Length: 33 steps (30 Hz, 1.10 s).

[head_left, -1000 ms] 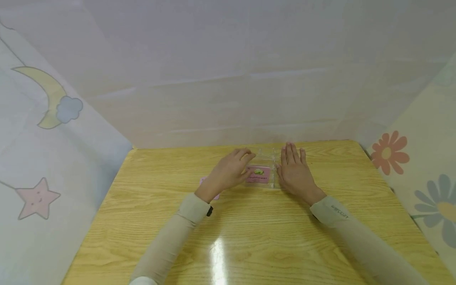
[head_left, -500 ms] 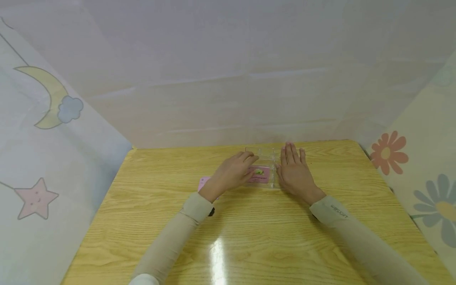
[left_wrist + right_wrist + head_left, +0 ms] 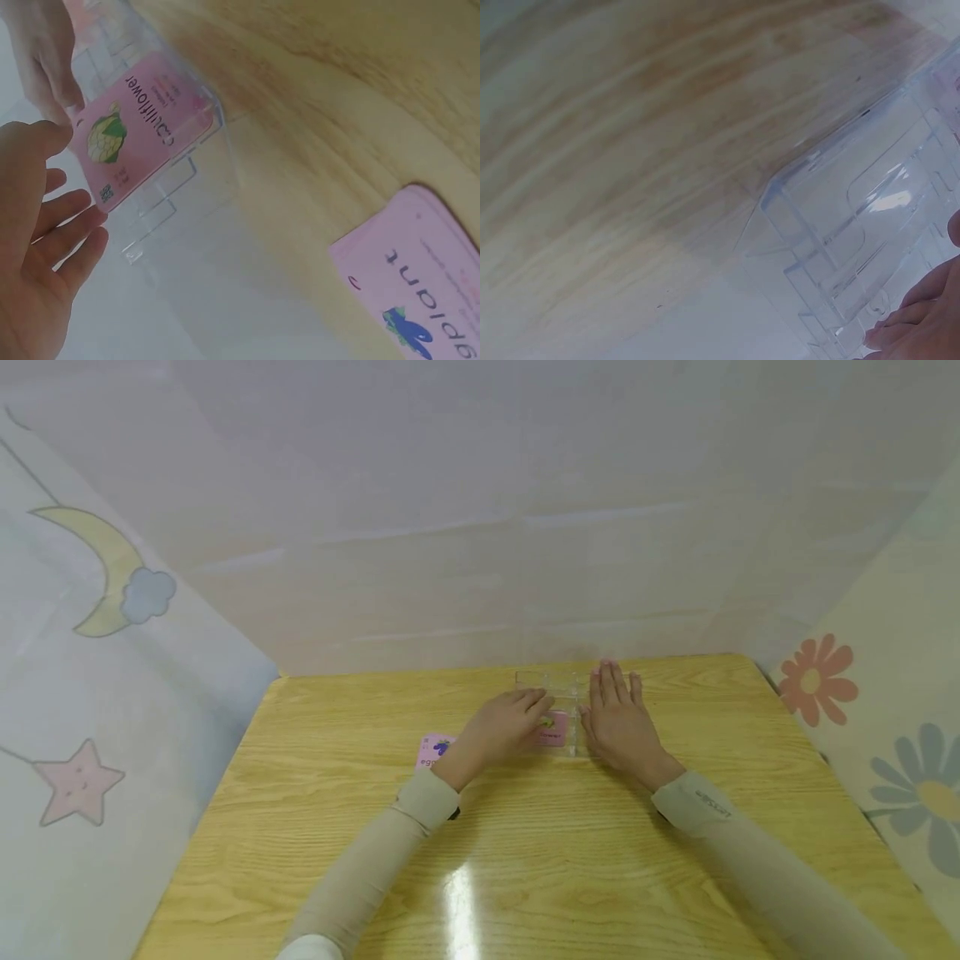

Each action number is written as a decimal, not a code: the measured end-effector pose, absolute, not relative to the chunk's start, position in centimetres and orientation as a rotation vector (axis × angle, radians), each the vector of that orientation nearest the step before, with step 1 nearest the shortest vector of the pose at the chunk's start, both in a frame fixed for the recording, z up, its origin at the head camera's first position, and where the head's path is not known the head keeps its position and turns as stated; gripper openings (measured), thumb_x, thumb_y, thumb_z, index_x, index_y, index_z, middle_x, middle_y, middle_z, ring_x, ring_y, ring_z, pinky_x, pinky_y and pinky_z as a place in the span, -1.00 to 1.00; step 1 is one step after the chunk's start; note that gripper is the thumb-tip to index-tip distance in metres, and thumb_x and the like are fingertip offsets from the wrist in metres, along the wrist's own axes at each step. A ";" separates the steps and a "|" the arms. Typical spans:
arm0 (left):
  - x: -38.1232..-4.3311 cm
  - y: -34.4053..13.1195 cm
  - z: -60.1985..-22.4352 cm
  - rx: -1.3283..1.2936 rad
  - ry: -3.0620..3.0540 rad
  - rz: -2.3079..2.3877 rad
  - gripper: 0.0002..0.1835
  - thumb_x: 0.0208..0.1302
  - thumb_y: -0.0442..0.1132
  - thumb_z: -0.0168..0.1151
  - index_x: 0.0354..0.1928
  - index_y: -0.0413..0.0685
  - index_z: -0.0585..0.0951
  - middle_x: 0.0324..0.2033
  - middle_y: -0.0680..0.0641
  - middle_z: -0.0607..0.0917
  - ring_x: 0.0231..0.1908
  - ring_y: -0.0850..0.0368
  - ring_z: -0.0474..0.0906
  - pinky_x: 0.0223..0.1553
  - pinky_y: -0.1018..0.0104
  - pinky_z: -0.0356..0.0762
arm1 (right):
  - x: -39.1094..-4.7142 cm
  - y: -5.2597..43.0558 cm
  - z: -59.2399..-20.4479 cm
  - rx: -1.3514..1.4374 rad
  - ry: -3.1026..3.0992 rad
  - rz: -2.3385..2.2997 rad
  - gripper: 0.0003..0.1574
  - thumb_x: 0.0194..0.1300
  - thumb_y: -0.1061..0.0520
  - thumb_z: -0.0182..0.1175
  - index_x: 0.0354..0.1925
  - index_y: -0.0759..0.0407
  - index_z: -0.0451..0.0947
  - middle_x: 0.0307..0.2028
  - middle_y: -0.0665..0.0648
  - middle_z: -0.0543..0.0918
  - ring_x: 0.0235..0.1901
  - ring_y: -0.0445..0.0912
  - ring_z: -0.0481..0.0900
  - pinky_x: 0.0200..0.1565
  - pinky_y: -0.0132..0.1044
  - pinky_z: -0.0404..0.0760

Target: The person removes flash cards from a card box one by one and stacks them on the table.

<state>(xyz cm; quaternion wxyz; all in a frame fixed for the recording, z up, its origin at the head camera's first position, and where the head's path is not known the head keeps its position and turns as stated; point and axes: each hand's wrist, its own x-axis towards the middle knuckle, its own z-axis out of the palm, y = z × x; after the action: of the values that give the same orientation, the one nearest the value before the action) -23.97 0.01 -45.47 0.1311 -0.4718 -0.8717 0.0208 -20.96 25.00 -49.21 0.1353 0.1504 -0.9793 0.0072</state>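
Observation:
A pink cauliflower card lies in a clear plastic box with several small dividers. My left hand reaches over the card's left part. In the left wrist view, the thumb and fingertips of that left hand are at two corners of the card, fingers loosely bent; whether they press on it I cannot tell. Flat on the box's right side rests my right hand, fingers straight; only part of the right hand shows in the right wrist view. A pink eggplant card lies left of the box, partly covered by my left wrist.
The wooden table runs back to a pale draped sheet. Printed side panels stand left and right, with a moon and a red flower. The eggplant card looks like the top of a thin stack.
My left hand has slid right and slightly toward me over the cauliflower card, covering more of it. More of the eggplant card has come into view. The right hand stays still.

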 end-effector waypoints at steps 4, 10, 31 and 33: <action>-23.7 0.3 -45.9 -1.379 -2.488 0.198 -0.47 0.61 -0.23 0.13 0.54 -0.09 0.39 0.50 -0.08 0.50 0.48 0.06 0.47 0.51 0.23 0.44 | -20.9 25.1 -49.3 0.442 -2.825 0.014 -0.12 0.69 -0.07 -0.15 0.56 0.61 -0.02 0.58 0.61 0.04 0.62 0.43 0.02 0.59 0.44 -0.01; -23.4 0.4 -46.3 -1.397 -2.436 0.260 -0.44 0.58 -0.33 0.14 0.55 -0.08 0.38 0.52 -0.09 0.47 0.49 0.06 0.45 0.51 0.22 0.44 | -20.9 25.0 -49.4 0.437 -2.843 0.043 -0.11 0.69 -0.08 -0.17 0.57 0.60 -0.04 0.61 0.57 -0.04 0.63 0.42 0.00 0.59 0.44 -0.03; -23.4 0.4 -47.2 -1.398 -2.297 0.484 -0.40 0.56 -0.33 0.16 0.57 -0.05 0.36 0.52 -0.04 0.45 0.50 0.10 0.43 0.50 0.27 0.43 | -21.0 25.0 -49.3 0.446 -2.818 0.035 -0.10 0.68 -0.07 -0.13 0.57 0.60 -0.04 0.60 0.59 -0.01 0.62 0.43 0.02 0.58 0.45 -0.01; -23.4 0.4 -47.3 -1.397 -2.291 0.484 -0.40 0.56 -0.33 0.16 0.57 -0.05 0.36 0.52 -0.04 0.45 0.50 0.10 0.43 0.50 0.27 0.43 | -20.9 25.0 -49.3 0.443 -2.818 0.035 -0.10 0.68 -0.06 -0.13 0.56 0.61 -0.04 0.60 0.59 -0.02 0.62 0.44 0.03 0.58 0.46 -0.01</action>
<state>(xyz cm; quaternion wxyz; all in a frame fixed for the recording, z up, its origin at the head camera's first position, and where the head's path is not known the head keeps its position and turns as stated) -23.36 0.39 -47.31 0.2060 -0.5012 -0.8223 0.1735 -20.93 25.03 -49.27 0.1437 0.1538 -0.9775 0.0121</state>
